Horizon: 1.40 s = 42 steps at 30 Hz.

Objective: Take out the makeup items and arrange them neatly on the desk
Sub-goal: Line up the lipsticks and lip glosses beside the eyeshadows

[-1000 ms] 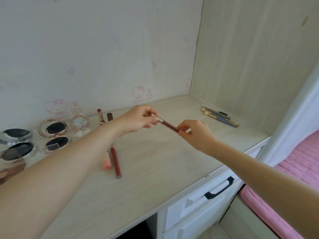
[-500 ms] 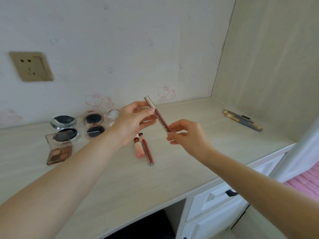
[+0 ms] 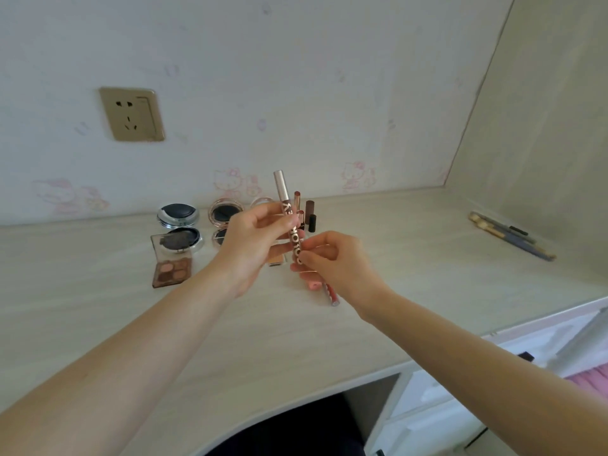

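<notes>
a slim dark-red lip pencil with a silver cap at its top stands nearly upright above the desk, white lettering running down its barrel, its cap tilted slightly toward 11 o'clock; on the desk behind it, toward 12 o'clock, stand small lipsticks; toward 10 o'clock lie open round compacts with dark pans and an open square eyeshadow palette of pink and brown shades; just toward 5 o'clock lie a pink tube and a red pencil; far toward 3 o'clock lies a bundle of brushes.
</notes>
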Each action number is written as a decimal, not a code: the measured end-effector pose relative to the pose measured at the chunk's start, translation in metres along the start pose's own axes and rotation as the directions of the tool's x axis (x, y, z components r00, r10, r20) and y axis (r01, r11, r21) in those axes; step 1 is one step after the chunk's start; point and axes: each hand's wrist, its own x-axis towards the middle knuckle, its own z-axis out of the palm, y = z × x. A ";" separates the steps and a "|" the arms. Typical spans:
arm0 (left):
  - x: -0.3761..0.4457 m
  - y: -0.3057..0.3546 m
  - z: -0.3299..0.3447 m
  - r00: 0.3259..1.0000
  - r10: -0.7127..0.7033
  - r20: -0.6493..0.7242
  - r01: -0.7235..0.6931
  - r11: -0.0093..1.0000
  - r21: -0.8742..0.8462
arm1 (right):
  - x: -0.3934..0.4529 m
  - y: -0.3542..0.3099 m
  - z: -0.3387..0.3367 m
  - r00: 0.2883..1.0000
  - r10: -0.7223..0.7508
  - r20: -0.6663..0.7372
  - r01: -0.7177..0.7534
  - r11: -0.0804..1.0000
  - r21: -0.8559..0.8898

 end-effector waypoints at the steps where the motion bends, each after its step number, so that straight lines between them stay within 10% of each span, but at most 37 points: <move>1: -0.001 0.000 -0.004 1.000 0.008 -0.014 -0.008 1.000 0.015 | 0.000 0.000 0.004 1.000 -0.004 0.011 0.004 1.000 -0.019; 8: -0.015 0.001 -0.040 0.989 0.139 -0.054 -0.111 0.928 0.356 | 0.005 0.001 0.016 1.000 -0.026 0.005 0.027 0.995 -0.099; 13: -0.033 -0.008 -0.063 0.961 0.273 0.048 -0.215 0.625 0.750 | 0.011 0.002 0.026 0.997 -0.065 0.028 0.067 0.993 -0.093; 21: -0.061 -0.017 -0.093 0.886 0.353 0.301 -0.387 0.207 0.899 | 0.013 0.028 0.046 0.974 -0.142 0.179 0.199 0.910 -0.364; 33: -0.078 -0.023 -0.105 0.795 0.505 0.337 -0.468 0.156 0.870 | 0.007 0.049 0.045 0.813 -0.512 0.278 0.582 0.691 -0.429; 42: -0.080 -0.021 -0.107 0.872 0.417 0.256 -0.423 0.379 0.823 | 0.006 0.050 0.039 0.737 -0.609 0.293 0.669 0.597 -0.442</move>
